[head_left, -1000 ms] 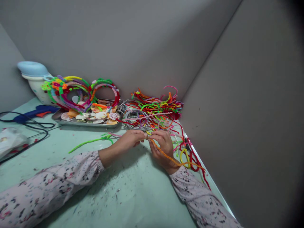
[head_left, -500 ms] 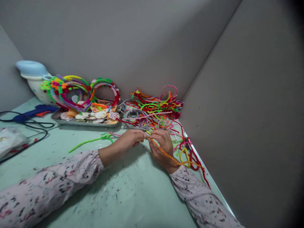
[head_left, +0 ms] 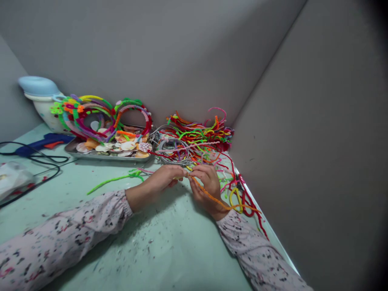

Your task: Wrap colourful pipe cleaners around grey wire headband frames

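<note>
My left hand (head_left: pixel 162 180) and my right hand (head_left: pixel 208 189) meet fingertip to fingertip above the table. Between them, both pinch one end of an orange pipe cleaner (head_left: pixel 212 197). Its long free part runs across my right hand and wrist toward the lower right. Fingers partly hide the pinched end, so its shape cannot be made out. Beside my left wrist lies a bright green pipe cleaner (head_left: pixel 109 184), bunched at one end. Just beyond my hands is a coil of grey wire (head_left: pixel 174 152), with a heap of multicoloured pipe cleaners (head_left: pixel 201 132) behind it.
A metal tray (head_left: pixel 112 157) holds shells and pipe-cleaner-wrapped hoops (head_left: pixel 133 107). Leftward are a blue glue gun (head_left: pixel 38 145) with a black cord, a blue-lidded white container (head_left: pixel 44 99) and a plastic bag (head_left: pixel 14 178). Yellow and red loops (head_left: pixel 235 201) lie near the right wall (head_left: pixel 303 161).
Both hands keep nearly the same pinch on the orange pipe cleaner. The view has shifted very slightly; nothing else has visibly moved.
</note>
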The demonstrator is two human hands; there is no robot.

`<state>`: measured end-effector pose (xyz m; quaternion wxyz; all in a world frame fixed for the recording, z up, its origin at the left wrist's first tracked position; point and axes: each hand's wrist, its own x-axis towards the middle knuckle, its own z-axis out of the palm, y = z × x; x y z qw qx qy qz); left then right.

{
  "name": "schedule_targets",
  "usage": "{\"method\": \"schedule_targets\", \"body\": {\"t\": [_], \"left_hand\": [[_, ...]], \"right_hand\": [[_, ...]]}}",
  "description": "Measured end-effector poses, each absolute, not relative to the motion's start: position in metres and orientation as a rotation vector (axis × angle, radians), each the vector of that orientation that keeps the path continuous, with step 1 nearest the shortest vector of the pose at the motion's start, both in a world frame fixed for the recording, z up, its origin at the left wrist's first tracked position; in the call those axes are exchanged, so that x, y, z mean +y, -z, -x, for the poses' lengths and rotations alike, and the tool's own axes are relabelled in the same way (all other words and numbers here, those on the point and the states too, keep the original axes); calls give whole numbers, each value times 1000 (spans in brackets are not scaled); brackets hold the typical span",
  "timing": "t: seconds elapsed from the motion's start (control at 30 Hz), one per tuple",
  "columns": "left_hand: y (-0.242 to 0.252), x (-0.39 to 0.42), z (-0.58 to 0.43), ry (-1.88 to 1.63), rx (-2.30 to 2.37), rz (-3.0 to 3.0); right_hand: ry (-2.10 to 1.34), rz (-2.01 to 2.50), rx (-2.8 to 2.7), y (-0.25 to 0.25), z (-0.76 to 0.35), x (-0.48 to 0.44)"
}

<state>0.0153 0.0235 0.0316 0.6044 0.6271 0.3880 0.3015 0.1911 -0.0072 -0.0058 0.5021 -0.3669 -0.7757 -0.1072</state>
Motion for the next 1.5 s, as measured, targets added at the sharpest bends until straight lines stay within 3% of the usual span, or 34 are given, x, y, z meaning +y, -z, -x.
{"method": "schedule_targets", "body": {"t": [1.5], "left_hand": [[-26, 25, -16, -684, 909, -1329]], "right_hand": [[213, 898, -1873, 6, -191, -8]]}}
